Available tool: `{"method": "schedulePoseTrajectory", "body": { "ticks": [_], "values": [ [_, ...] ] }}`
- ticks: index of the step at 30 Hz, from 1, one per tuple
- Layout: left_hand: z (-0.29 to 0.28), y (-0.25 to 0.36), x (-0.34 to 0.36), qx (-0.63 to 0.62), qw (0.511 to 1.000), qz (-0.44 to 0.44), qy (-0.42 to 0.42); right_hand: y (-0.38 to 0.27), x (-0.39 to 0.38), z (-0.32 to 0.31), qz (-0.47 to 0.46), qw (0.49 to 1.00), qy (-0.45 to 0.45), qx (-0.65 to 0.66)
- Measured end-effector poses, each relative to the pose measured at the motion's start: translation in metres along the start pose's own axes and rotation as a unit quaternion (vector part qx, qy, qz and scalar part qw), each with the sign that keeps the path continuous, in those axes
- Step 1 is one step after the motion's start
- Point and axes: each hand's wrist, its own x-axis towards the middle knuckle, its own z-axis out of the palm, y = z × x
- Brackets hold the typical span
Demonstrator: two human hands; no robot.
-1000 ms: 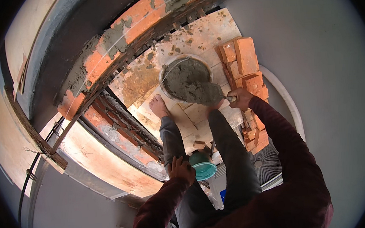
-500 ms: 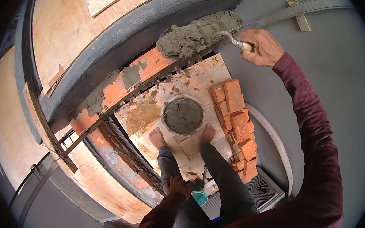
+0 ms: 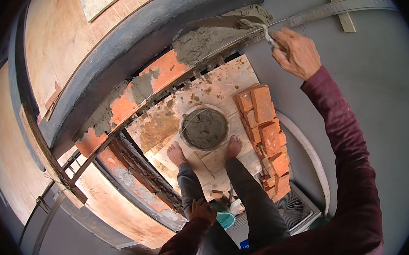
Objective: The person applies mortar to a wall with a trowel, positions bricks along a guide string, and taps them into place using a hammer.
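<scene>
Head camera view: the right hand [image 3: 298,52] has its fingers wrapped round the handle of a trowel [image 3: 228,21] at the far right end of the low brick wall [image 3: 167,67]. Its blade lies tilted over a bed of wet mortar [image 3: 198,45], pointing left; whether its edge touches the mortar I cannot tell. The left hand [image 3: 203,211] rests on the near left leg [image 3: 189,183], fingers loosely bent, with nothing seen in them.

As a tool, the trowel should be stiff and fairly light when bare, heavier and nose-down once loaded. The handle is the place to hold it, close to the bent neck, for control of the blade's tilt; smears there could make it slippery. The mortar looks thick, soft and sticky, so it should spread under the blade rather than run. More mortar sits in the bucket [image 3: 199,107] between and beyond the feet; full, that would be heavy, best lifted by its rim or wire.
</scene>
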Motion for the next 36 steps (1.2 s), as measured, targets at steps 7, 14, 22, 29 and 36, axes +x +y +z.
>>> {"method": "schedulePoseTrajectory", "body": {
  "ticks": [7,14,22,29,36],
  "values": [
    [-0.006,-0.010,0.003,0.008,1.000,0.009,-0.002,-0.014,-0.123,0.029,0.100,0.973,-0.136,0.155],
    [-0.002,-0.025,0.004,0.030,0.999,0.022,-0.014,-0.027,-0.026,0.119,0.098,0.974,-0.163,0.121],
    [0.005,-0.045,-0.043,0.116,0.968,0.197,-0.108,-0.006,-0.001,0.124,0.221,0.906,-0.245,0.264],
    [0.000,-0.044,-0.075,0.056,0.942,0.294,-0.150,-0.110,-0.032,0.156,0.358,0.707,-0.271,0.546],
    [-0.023,-0.082,-0.102,-0.095,0.932,0.330,-0.116,-0.157,-0.049,0.178,0.253,0.853,-0.201,0.410]
  ]
}}
